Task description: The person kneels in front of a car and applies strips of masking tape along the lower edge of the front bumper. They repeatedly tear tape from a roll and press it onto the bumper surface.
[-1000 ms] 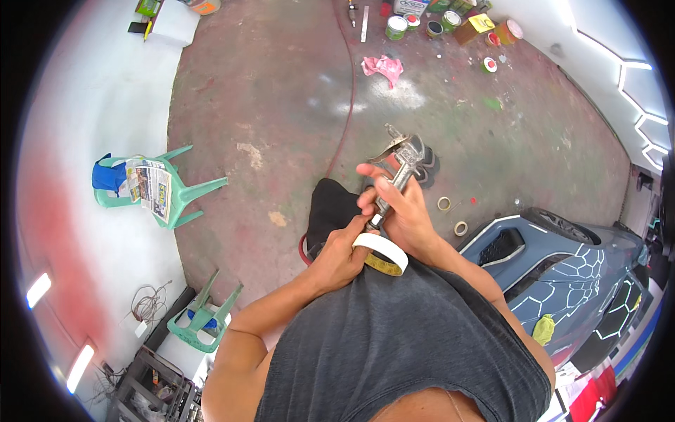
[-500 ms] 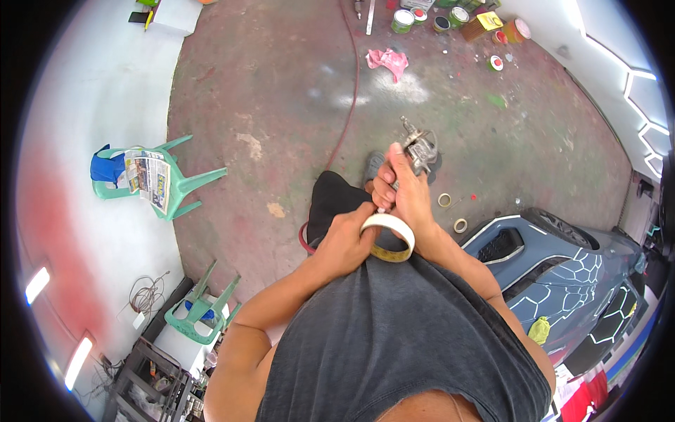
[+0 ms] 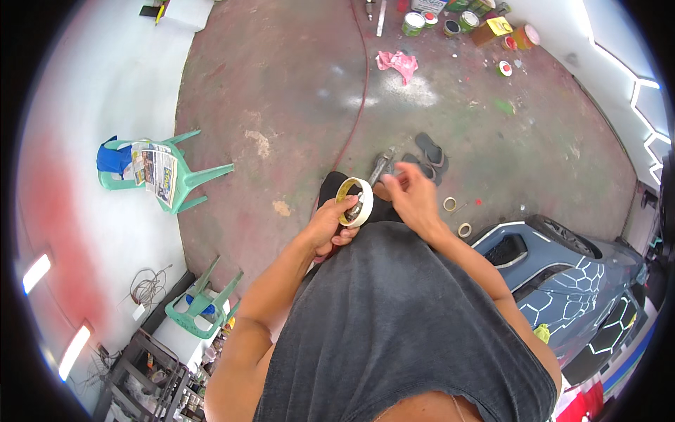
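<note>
My left hand (image 3: pixel 329 228) grips a cream-coloured roll of masking tape (image 3: pixel 366 202), its thumb over the ring's rim. Silvery metal parts of a spray gun (image 3: pixel 358 205) show through the roll's opening. The gun seems to be held in the same hand, though the ring and fingers hide most of it. Just right of the roll, my right hand (image 3: pixel 416 200) is in the air, slightly blurred, with bent fingers apart and nothing visible in them. Below the hands, dark flip-flops (image 3: pixel 432 150) lie on the floor.
A red hose (image 3: pixel 365 77) runs along the floor. Paint cans (image 3: pixel 413 24) and a pink cloth (image 3: pixel 399 65) are at the far side. Green plastic chairs (image 3: pixel 184 184) stand left, one bearing newspaper. At right is a grey-blue car (image 3: pixel 555 278); two tape rolls (image 3: pixel 464 230) lie near it.
My right hand has let go of the spray gun, which now shows behind the tape roll at my left hand. The roll has moved left and farther from my body.
</note>
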`<state>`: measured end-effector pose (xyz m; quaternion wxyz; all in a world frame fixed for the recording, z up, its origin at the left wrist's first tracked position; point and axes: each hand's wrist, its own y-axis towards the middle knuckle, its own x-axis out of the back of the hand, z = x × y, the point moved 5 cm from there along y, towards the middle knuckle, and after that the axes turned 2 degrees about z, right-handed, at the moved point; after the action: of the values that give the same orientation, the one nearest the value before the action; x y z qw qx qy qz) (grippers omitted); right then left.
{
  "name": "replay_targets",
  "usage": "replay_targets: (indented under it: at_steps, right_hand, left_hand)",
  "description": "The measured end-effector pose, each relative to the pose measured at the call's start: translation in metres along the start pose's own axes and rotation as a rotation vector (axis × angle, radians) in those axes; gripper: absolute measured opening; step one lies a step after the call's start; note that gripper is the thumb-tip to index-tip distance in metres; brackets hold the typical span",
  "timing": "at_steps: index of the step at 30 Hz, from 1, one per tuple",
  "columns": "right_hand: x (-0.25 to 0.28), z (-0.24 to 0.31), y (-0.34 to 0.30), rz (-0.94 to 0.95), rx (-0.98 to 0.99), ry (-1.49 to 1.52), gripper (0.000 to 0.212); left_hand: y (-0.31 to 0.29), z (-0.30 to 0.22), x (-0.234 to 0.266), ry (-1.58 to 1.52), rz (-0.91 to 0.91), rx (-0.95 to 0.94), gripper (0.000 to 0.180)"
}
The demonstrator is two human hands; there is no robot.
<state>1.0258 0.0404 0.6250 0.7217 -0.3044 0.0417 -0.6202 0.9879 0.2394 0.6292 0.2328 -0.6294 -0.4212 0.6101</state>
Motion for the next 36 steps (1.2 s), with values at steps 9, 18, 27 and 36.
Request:
replay_targets:
  at_steps: [9, 18, 27, 36]
  right_hand:
    - [0.006, 0.111, -0.046, 0.856, 0.662, -0.79, 0.026]
    - [0.09, 0.103, -0.014, 0.723, 0.644, -1.091, 0.038]
    - [0.016, -0.03, 0.031, 0.541, 0.432, -0.982, 0.035]
    - [0.081, -0.237, 0.02, 0.138, -0.177, -0.685, 0.034]
  left_hand:
    - [-0.061, -0.016, -0.052, 0.358, 0.043, 0.186, 0.039]
    - [-0.088, 0.006, -0.041, 0.415, 0.153, 0.049, 0.039]
    - [0.047, -0.073, 0.197, 1.096, -0.831, -0.537, 0.053]
    - [0.079, -0.075, 0.252, 1.585, -1.001, -0.381, 0.045]
